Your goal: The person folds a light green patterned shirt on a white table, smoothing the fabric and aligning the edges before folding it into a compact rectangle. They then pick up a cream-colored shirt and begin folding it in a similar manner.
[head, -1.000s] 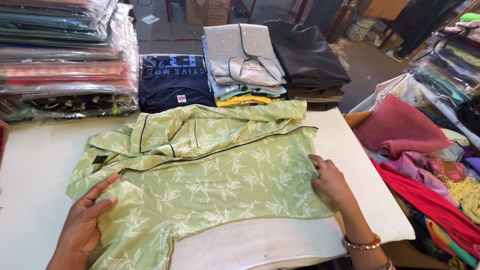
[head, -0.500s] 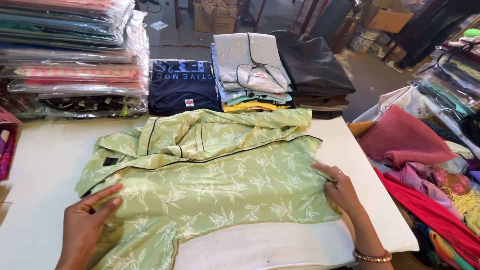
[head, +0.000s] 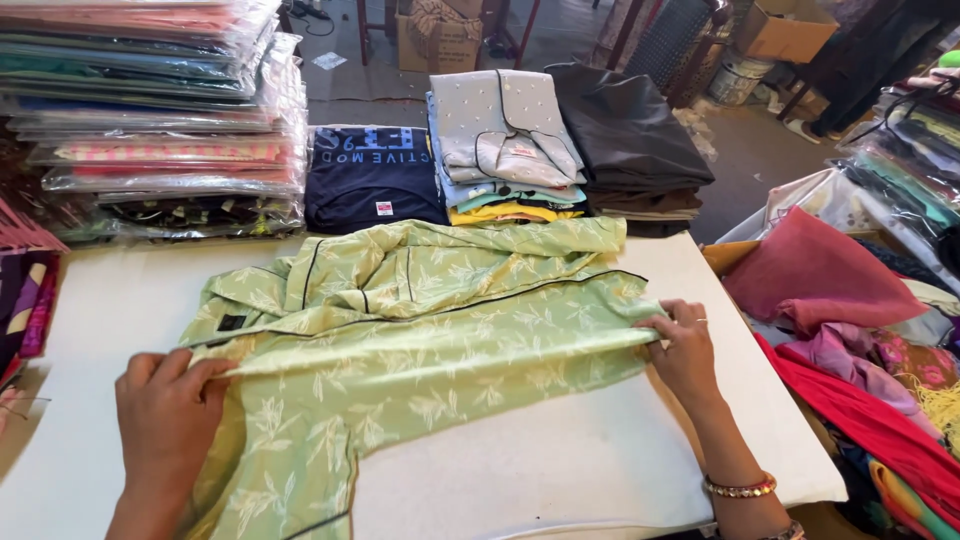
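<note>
A light green leaf-print garment with dark piping (head: 420, 330) lies spread on a white table (head: 560, 450). My left hand (head: 165, 405) pinches the cloth at its left side, near the sleeve that hangs toward the table's front edge. My right hand (head: 680, 345) grips the garment's right edge, lifting a fold of cloth off the table. A straight crease runs across the garment between the two hands.
Folded clothes stand at the table's back: a navy shirt (head: 370, 180), a grey stack (head: 505, 140) and a black stack (head: 625, 140). Plastic-wrapped garments (head: 150, 110) pile at the back left. Loose red and pink cloth (head: 830, 290) heaps on the right.
Both hands went from lying flat on the garment to gripping its edges. The lower part of the cloth is now raised along a fold line between them.
</note>
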